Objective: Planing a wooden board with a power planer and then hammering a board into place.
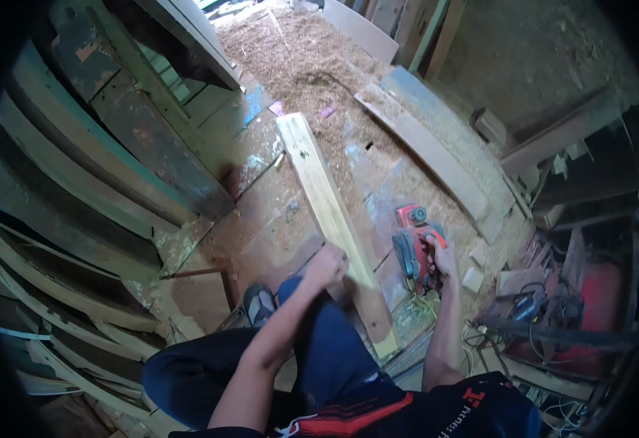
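Note:
In my right hand [442,257] is a red and dark electric planer [412,248], the fingers wrapped round its handle. It is held to the right of a long pale wooden board [330,208], apart from it. The board runs away from my knee and has a few dark knots. My left hand [325,266] is closed at the board's left edge, near my raised knee. Its fingers are curled and slightly smeared; what they hold, if anything, cannot be made out.
Wood shavings [312,69] cover the far floor. Curved timbers [79,153] are stacked along the left. On the right lie a wide plank [425,157], wood offcuts [473,279] and a dark rack [553,321] with cables. My shoe [260,303] rests left of the board.

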A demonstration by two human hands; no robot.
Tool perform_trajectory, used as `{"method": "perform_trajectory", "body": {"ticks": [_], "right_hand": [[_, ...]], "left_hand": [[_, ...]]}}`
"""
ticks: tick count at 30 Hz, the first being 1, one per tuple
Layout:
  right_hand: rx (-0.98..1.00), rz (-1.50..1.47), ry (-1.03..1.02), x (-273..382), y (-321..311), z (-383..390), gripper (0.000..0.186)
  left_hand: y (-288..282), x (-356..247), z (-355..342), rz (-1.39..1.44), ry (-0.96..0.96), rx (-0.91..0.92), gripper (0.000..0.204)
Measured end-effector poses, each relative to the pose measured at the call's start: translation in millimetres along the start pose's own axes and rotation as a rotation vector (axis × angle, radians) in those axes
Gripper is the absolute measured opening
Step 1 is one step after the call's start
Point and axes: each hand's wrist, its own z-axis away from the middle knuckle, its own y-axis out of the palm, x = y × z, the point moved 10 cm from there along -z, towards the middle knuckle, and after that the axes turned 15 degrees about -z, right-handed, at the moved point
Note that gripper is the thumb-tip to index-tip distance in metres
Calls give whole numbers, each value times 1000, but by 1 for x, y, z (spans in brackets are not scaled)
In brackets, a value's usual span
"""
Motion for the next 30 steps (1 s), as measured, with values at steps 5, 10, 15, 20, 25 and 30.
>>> {"method": "perform_trajectory", "body": {"ticks": [5, 10, 15, 20, 25, 30], "right_hand": [[21, -30, -36, -33, -7, 13, 33], [13, 140, -10, -52, -5, 15, 34], [77, 169, -24, -56, 16, 17, 32], [52, 179, -4, -73, 20, 13, 32], [55, 158, 14, -81, 16, 11, 31], [39, 135, 37, -92, 10, 5, 31]], "left_hand": [[-14, 55, 18, -135, -292, 153, 49], [26, 30, 30, -310, -292, 439, 64], [33, 34, 26, -413, -301, 316, 65], [28, 56, 0, -421, -264, 245, 67], [19, 97, -35, -473, -244, 203, 66], [4, 147, -76, -512, -258, 128, 65]]}}
